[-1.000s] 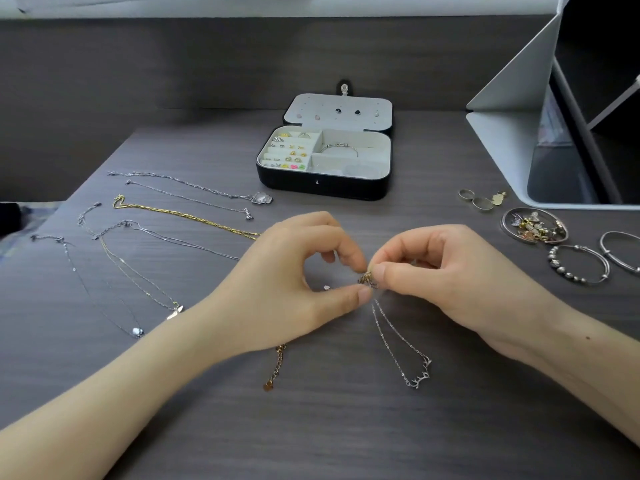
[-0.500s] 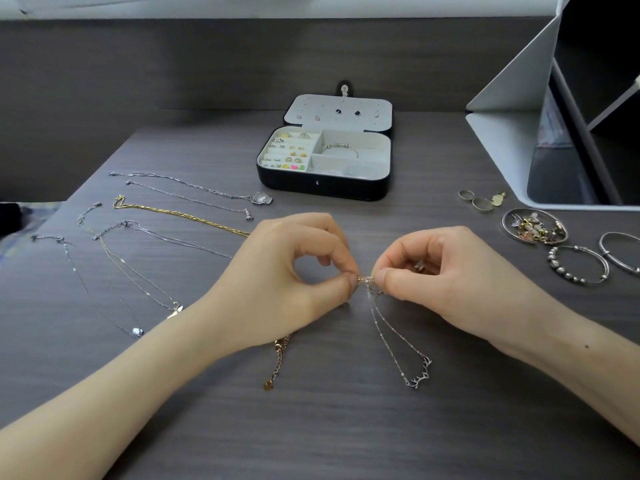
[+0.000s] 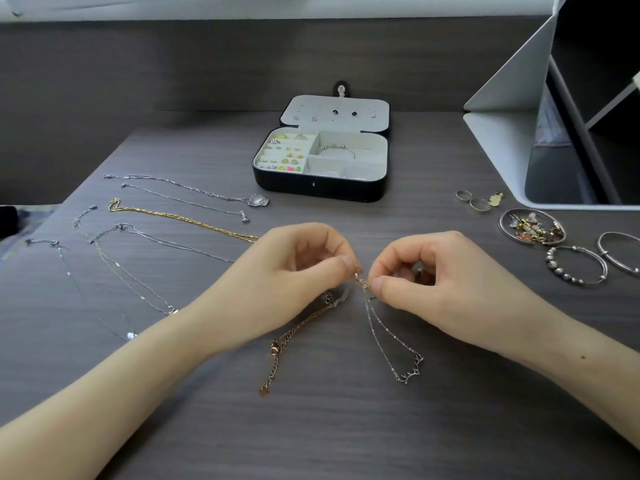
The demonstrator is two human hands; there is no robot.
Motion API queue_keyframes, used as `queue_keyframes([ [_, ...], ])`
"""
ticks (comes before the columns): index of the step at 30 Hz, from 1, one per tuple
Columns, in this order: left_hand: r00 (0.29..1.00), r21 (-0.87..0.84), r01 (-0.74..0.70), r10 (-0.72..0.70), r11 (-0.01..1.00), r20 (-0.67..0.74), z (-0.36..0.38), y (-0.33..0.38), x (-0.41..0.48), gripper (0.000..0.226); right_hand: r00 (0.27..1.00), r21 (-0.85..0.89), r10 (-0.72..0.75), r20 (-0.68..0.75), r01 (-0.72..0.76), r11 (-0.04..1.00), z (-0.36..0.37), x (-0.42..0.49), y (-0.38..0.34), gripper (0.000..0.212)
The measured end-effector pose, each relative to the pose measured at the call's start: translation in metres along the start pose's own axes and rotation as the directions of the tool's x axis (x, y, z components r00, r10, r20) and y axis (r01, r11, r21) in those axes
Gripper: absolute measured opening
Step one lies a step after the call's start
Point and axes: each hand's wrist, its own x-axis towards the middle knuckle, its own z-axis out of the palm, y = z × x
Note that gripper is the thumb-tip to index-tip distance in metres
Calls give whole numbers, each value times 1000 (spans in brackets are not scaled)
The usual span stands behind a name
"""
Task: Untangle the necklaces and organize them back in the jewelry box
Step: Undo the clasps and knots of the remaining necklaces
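Under everything, a dark wood-grain table (image 3: 346, 427). Right of the jewelry box (image 3: 320, 192), a white folded stand (image 3: 502, 133). Box lid open and lying flat behind it; rings and studs in the left slots, one bangle in a right compartment. In front of the box, left hand (image 3: 287, 282) and right hand (image 3: 446, 285) close together, fingers curled, thumb and forefinger of each pinching the knot of tangled necklaces (image 3: 360, 280) between them. Trailing from the knot away from the box, a rose-gold chain (image 3: 280, 344) by the left wrist and a silver chain with an antler pendant (image 3: 412, 368) by the right. Left of the box and nearer, laid out apart, silver necklaces (image 3: 180, 185) and a gold necklace (image 3: 180, 216). Right of the box, bangles (image 3: 575, 265), a heap of charms (image 3: 531, 230), two rings (image 3: 479, 204).
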Motion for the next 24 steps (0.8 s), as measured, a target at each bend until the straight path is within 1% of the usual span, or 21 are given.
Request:
queue_keyframes([
  [3, 1000, -60, -8, 9, 998, 23, 3, 3, 0, 11, 1000, 10, -9, -3, 9, 1000, 0, 0, -1, 9],
  [6, 999, -141, 32, -29, 989, 25, 3, 4, -1, 15, 1000, 2, -26, -12, 26, 1000, 0, 0, 0, 9],
  [12, 1000, -137, 8, -5, 991, 27, 2, 4, 0, 12, 993, -61, -105, -44, 102, 993, 2, 1, 5, 9],
  [14, 1000, -125, 2, 1, 992, 28, 2, 4, 1, 12, 984, -118, -160, -75, 151, 982, 3, 0, 6, 10],
  [17, 1000, -101, -2, 3, 995, 17, 2, 3, 1, 12, 944, -291, -309, -116, 266, 919, 7, -1, 6, 20],
  [19, 1000, -85, 1, 0, 996, 7, 1, 3, 1, 12, 924, -345, -357, -139, 293, 892, 9, 0, 6, 22],
  [20, 1000, -78, -2, 2, 997, 9, 1, 2, 1, 12, 927, -325, -344, -148, 283, 902, 10, 0, 5, 21],
  [24, 1000, -70, -2, 4, 998, 31, 1, 3, 1, 10, 967, -116, -224, -121, 210, 971, 9, 1, 3, 11],
])
